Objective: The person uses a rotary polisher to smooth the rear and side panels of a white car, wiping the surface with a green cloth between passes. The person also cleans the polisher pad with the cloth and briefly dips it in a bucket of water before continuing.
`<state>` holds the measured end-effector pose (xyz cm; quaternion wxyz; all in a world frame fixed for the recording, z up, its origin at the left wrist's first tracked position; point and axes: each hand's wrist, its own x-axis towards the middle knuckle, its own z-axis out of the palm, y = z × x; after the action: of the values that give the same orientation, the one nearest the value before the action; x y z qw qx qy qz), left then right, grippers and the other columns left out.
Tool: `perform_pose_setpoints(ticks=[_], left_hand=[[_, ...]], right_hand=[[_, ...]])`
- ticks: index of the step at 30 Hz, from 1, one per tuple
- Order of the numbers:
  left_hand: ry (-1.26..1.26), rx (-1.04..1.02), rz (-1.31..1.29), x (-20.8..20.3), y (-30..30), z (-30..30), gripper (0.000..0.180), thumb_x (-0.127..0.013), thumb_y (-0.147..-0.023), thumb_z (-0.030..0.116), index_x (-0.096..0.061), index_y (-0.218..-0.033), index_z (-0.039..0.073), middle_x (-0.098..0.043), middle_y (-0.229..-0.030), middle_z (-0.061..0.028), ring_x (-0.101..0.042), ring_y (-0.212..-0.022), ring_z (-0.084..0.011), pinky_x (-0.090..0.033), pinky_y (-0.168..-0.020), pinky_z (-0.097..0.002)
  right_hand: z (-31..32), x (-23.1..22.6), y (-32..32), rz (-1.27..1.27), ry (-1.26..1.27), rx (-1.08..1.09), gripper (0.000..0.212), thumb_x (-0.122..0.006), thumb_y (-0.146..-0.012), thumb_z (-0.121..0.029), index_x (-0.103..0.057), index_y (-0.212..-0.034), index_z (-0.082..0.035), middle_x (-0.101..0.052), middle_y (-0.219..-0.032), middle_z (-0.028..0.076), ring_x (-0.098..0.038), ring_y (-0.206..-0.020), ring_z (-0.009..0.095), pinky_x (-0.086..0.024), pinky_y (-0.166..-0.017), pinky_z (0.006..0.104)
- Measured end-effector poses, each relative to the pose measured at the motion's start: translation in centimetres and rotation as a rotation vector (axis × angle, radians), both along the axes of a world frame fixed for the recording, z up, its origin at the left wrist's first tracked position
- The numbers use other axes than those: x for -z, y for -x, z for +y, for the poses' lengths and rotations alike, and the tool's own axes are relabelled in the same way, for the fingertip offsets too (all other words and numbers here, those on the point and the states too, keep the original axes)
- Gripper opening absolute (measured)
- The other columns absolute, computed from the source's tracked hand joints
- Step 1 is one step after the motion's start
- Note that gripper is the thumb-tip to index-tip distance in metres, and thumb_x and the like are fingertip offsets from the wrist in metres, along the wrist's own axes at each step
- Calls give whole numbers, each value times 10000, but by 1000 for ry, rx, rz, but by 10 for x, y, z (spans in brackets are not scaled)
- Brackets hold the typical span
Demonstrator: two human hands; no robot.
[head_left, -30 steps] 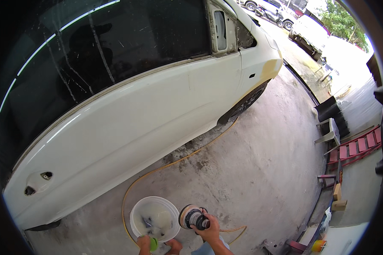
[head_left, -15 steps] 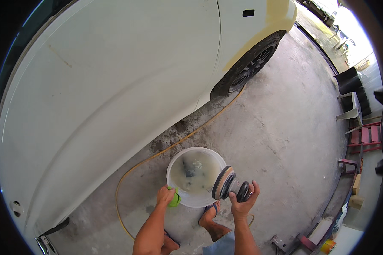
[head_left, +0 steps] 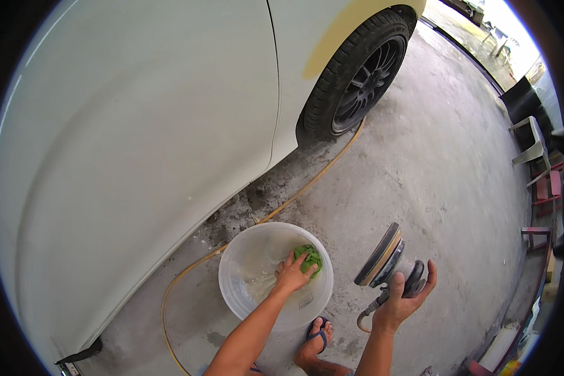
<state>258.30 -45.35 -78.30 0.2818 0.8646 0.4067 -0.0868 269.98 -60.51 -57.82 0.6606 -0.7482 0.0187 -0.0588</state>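
**Scuffed grey concrete floor beside a white-bodied car**

Floor darkened by dirt along the car's lower edge. Daylight enters at the far right; along that side I note one white plastic seat and a red-framed rack, partly visible.

Count follows. Wheels in sight: one, black, multi-spoked, below a yellowish patch of bodywork. Tan hose on the floor, passing left of the bucket. Buckets: one, round, translucent white plastic, on the floor. Cloths: one, bright green, bunched, inside the bucket at its right. The left hand is in there, fingers spread and closed over the cloth. Sanders: one, with a round black-and-tan pad, raised right of the bucket; the right hand's thumb and fingers clamp its black handle.
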Motion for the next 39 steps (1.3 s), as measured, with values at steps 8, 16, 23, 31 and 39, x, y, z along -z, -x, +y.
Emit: perform_pose_setpoints(ticks=[8,16,23,31,39], left_hand=[[265,-1,157,102,-16,6,579,-686,-977,384,-580,-1452,69,-670,-1359,-272,-627,-1264,-465,-482,-1104,-537],[1261,-1147,-1067,-73,25,34,363,-637,-1045,208,-556,-1397,170,-686,-1182,-108,-711,-1039,-255,-624,-866,-453],[865,-724,-908,-265,5,119,313,-777,-996,239,-659,-1266,132,-734,-1125,-74,-746,-965,-257,-637,-841,-427],[-1169,384,-661,-545,-106,230,467,-738,-964,457,-760,-1198,54,-620,-1413,-226,-552,-1361,-402,-522,-1065,-494],[-1437,333,-512,-577,-129,316,470,-653,-994,310,-692,-1394,67,-541,-1585,-160,-437,-1504,-387,-369,-1247,-538]], right_hand=[[-12,-2,11,93,-112,-128,986,-970,-810,-345,-397,-1575,-104,-548,-1175,70,-608,-1039,191,-510,-910,310],[55,15,52,-388,469,-424,905,-1047,-594,-304,-605,-1353,-84,-662,-1186,155,-649,-1063,373,-517,-951,495],[107,18,40,-399,52,-138,961,-998,-755,-302,-473,-1521,-56,-587,-1358,188,-588,-1246,349,-433,-1133,453],[108,25,1,-545,69,-115,913,-962,-778,-465,-512,-1445,-33,-619,-1233,212,-623,-1145,424,-488,-1025,505],[154,-54,3,-893,-100,-259,874,-981,-764,-408,-523,-1416,-48,-604,-1160,182,-619,-1070,376,-499,-958,502]])
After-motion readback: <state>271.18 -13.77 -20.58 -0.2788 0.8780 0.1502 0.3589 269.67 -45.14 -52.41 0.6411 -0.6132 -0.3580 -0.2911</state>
